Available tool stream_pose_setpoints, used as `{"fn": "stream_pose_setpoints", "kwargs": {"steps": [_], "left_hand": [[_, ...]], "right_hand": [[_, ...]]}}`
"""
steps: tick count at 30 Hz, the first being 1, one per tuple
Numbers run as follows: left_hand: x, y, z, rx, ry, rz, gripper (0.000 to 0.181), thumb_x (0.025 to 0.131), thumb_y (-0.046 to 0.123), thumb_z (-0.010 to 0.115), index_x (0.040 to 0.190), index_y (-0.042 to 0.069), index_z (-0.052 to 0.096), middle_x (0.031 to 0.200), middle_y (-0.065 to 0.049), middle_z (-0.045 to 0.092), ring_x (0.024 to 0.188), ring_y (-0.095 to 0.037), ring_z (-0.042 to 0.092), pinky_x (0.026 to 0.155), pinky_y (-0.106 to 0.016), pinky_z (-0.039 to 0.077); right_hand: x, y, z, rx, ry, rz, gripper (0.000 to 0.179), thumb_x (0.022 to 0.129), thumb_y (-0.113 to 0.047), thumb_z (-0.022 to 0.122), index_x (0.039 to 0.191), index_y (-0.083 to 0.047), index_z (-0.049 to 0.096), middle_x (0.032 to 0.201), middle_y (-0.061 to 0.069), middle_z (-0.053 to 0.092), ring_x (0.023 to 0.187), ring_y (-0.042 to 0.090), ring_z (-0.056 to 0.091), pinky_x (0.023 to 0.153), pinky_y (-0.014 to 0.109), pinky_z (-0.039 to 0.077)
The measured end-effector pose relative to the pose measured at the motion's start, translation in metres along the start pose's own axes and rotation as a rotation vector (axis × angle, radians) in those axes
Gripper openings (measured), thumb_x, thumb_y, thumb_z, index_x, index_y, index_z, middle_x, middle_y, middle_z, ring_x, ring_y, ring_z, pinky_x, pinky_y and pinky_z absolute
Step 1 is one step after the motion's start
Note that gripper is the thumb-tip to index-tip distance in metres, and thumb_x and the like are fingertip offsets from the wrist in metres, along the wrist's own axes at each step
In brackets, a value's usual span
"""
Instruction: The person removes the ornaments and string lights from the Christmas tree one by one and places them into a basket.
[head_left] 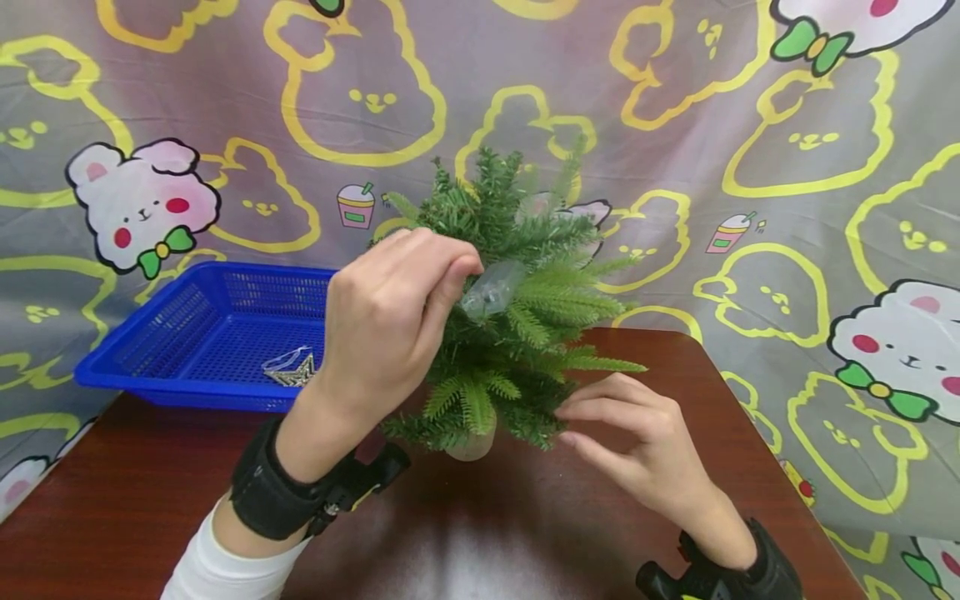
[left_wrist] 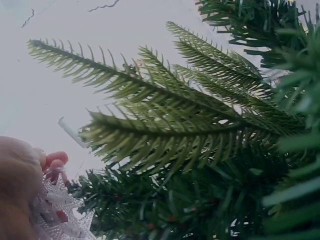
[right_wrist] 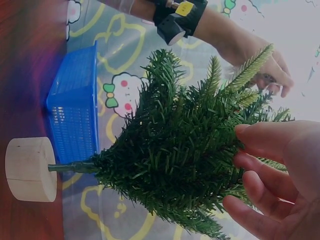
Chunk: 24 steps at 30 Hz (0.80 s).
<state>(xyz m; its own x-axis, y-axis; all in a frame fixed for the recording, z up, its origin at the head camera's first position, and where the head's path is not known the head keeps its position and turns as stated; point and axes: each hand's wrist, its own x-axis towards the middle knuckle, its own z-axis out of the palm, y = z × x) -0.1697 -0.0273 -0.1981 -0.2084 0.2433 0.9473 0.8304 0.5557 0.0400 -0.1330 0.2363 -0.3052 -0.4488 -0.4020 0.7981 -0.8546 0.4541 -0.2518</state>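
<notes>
A small artificial Christmas tree (head_left: 517, 333) stands on a round wooden base (right_wrist: 31, 169). My left hand (head_left: 390, 308) is raised at the tree's upper left, fingers curled. It pinches a clear, ridged plastic ornament (left_wrist: 62, 212), its outline partly hidden by the hand; in the head view the translucent ornament (head_left: 491, 290) lies against the branches beside my thumb. Lower down on the other side, my right hand (head_left: 637, 433) pinches a branch tip between thumb and fingers. Green needles (right_wrist: 200, 145) reach in between those fingers in the right wrist view.
A blue plastic basket (head_left: 150, 383) sits on the brown table (head_left: 480, 533) left of the tree. Inside it lies a gold star ornament (head_left: 292, 372) with a pale loop. A patterned cloth (head_left: 652, 50) hangs close behind the table.
</notes>
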Motion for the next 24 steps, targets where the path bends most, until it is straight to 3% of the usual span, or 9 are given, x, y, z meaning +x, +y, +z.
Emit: {"fn": "stream_pose_setpoints", "kwargs": {"steps": [9, 14, 19, 24], "left_hand": [[0.004, 0.0, 0.007, -0.036, 0.056, -0.019, 0.058, 0.104, 0.049, 0.028, 0.082, 0.006, 0.06, 0.077, -0.009, 0.045, 0.064, -0.021, 0.042, 0.058, -0.032, 0.033], [0.008, 0.001, 0.006, -0.091, 0.121, -0.008, 0.06, 0.103, 0.053, 0.031, 0.077, 0.004, 0.053, 0.08, -0.014, 0.04, 0.064, -0.023, 0.037, 0.059, -0.033, 0.031], [0.011, 0.004, 0.003, -0.154, 0.288, -0.007, 0.061, 0.1, 0.053, 0.044, 0.065, 0.003, 0.044, 0.073, -0.015, 0.037, 0.06, -0.023, 0.036, 0.056, -0.03, 0.027], [0.012, 0.003, 0.002, -0.175, 0.548, 0.001, 0.062, 0.093, 0.043, 0.066, 0.058, 0.003, 0.034, 0.065, -0.014, 0.033, 0.057, -0.025, 0.033, 0.057, -0.029, 0.021]], "right_hand": [[0.001, -0.002, 0.002, -0.002, 0.001, -0.008, 0.013, 0.088, -0.022, 0.076, 0.097, -0.013, 0.077, 0.093, 0.0, 0.073, 0.092, 0.014, 0.066, 0.09, 0.015, 0.047], [0.002, -0.002, 0.002, -0.002, 0.001, -0.011, 0.013, 0.087, -0.022, 0.077, 0.097, -0.013, 0.077, 0.093, 0.0, 0.073, 0.092, 0.014, 0.066, 0.09, 0.015, 0.047], [0.001, -0.003, 0.003, -0.008, -0.005, -0.001, 0.013, 0.087, -0.023, 0.076, 0.097, -0.015, 0.076, 0.094, -0.001, 0.073, 0.093, 0.013, 0.066, 0.089, 0.015, 0.048], [0.001, -0.002, 0.003, -0.008, -0.009, -0.001, 0.014, 0.085, -0.019, 0.079, 0.098, -0.015, 0.076, 0.094, -0.001, 0.073, 0.093, 0.013, 0.066, 0.089, 0.015, 0.048]]}}
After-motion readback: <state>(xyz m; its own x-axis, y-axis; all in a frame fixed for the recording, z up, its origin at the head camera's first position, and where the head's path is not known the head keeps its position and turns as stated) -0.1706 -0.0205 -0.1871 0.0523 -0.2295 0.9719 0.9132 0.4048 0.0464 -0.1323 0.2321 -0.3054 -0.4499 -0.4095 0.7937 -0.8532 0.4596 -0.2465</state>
